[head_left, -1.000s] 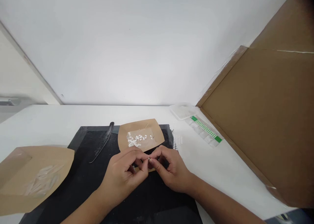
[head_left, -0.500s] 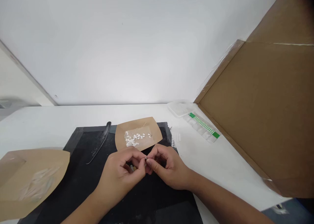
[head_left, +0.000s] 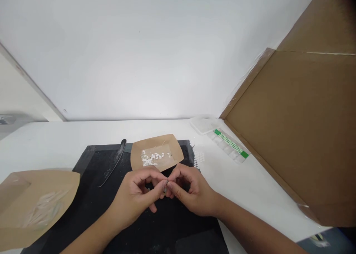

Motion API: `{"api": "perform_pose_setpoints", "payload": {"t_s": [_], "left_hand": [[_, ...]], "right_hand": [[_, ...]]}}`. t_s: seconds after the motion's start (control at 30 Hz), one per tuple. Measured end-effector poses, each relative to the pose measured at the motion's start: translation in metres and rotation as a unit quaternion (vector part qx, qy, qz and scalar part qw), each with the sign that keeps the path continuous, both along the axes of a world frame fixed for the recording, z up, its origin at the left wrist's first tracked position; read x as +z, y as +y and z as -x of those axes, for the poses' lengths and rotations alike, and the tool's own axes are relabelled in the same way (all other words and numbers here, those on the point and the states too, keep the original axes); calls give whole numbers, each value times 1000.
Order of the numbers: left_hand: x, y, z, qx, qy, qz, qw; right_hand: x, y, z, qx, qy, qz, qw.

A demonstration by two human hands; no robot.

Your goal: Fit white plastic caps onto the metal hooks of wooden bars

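Note:
My left hand [head_left: 139, 191] and my right hand [head_left: 189, 191] meet fingertip to fingertip above a black mat [head_left: 155, 231]. Each pinches with thumb and index finger at the same spot, where a tiny item shows between the tips. It is too small to name. Just beyond the hands, a brown paper tray [head_left: 136, 153] holds small white oval pieces [head_left: 150, 159], most of them heaped at its left side.
A second brown paper tray [head_left: 71, 181] at left holds thin clear packets [head_left: 47, 207]. A black curved file [head_left: 116, 161] lies on the mat. Right of it are a white dotted sheet [head_left: 199, 157], a green-labelled clear case [head_left: 230, 142] and a clear lid [head_left: 203, 124]. Cardboard [head_left: 300, 127] stands at right.
The left hand's lower fingers have shifted, one now showing below the thumb. Both hands stay together, pinching at nearly the same place. The view has moved slightly.

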State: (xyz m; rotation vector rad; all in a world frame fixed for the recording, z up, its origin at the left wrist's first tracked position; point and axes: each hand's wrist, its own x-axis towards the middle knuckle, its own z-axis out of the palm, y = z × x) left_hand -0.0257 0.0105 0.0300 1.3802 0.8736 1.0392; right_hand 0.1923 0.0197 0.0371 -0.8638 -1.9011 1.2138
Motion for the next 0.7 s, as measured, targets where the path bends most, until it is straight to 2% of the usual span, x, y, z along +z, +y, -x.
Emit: {"api": "perform_pose_setpoints", "payload": {"t_s": [0.13, 0.23, 0.33, 0.47, 0.7], "left_hand": [[-2, 2, 2, 1, 21, -18, 1000], [-2, 4, 4, -13, 44, -37, 998], [0, 6, 5, -28, 52, -48, 997], [0, 7, 4, -22, 48, -46, 998], [-9, 6, 2, -8, 25, 6, 1000]], "right_hand": [[0, 2, -3, -21, -53, -94, 994], [-2, 5, -5, -24, -84, -215, 973], [-3, 9, -7, -14, -113, -295, 949], [-4, 11, -9, -19, -149, -338, 929], [-5, 11, -8, -30, -138, -349, 927]]}}
